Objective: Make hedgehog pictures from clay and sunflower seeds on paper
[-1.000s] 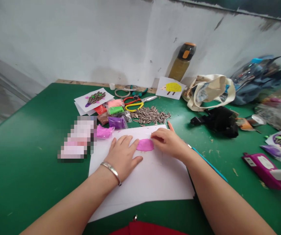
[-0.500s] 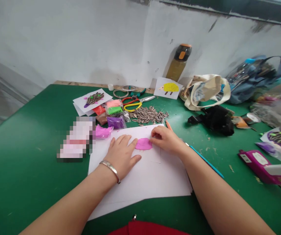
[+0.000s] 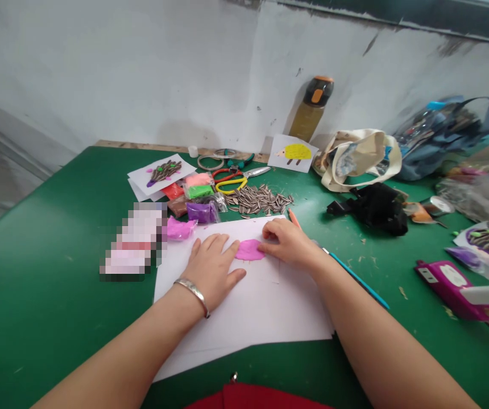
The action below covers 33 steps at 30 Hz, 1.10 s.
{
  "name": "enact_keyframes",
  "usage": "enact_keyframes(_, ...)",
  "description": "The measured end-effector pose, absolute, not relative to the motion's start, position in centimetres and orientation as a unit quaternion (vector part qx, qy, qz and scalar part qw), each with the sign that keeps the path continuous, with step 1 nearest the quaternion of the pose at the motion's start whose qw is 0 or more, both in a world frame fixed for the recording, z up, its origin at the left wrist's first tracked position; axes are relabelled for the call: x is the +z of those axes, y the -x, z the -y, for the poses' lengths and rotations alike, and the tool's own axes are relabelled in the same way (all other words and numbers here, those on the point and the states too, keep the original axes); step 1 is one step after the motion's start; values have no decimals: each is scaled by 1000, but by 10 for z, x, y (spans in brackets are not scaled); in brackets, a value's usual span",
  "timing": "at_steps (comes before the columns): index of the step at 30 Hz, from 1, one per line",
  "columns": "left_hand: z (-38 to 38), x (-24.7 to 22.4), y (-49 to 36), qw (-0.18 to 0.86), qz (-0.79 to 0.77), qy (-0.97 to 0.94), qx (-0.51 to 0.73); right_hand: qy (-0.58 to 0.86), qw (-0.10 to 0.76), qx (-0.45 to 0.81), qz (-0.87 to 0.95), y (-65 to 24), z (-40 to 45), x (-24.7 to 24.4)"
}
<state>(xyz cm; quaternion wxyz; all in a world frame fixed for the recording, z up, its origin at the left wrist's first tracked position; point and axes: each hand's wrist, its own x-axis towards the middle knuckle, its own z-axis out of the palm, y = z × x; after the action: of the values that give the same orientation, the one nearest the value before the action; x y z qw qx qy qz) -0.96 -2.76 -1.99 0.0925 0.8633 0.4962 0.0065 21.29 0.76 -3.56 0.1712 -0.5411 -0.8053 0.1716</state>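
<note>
A flat oval of pink modelling clay (image 3: 250,250) lies on white paper (image 3: 236,318), with a few faint lines drawn below it. My left hand (image 3: 212,264) rests flat on the sheet, fingers spread, its index fingertip at the clay's left edge. On the other side, my right hand (image 3: 287,243) has its fingers curled in and its thumb tip pressing the clay's right edge. Whether anything sits inside those curled fingers is hidden.
Behind the paper are sunflower seeds (image 3: 259,200), yellow-handled scissors (image 3: 233,184) and bagged clay, including a purple pack (image 3: 202,213). A blue pencil (image 3: 359,278) lies by my right forearm. Farther back stand a bottle (image 3: 310,111) and a cream bag (image 3: 357,156).
My right thumb has shifted slightly left along the clay's right edge. My left hand has stayed in place.
</note>
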Motion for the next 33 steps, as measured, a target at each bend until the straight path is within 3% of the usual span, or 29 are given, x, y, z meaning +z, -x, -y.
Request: enact_keyframes(33, 31, -17, 6, 83, -512, -854, -29, 608, 133, 102, 776, -182, -1, -32)
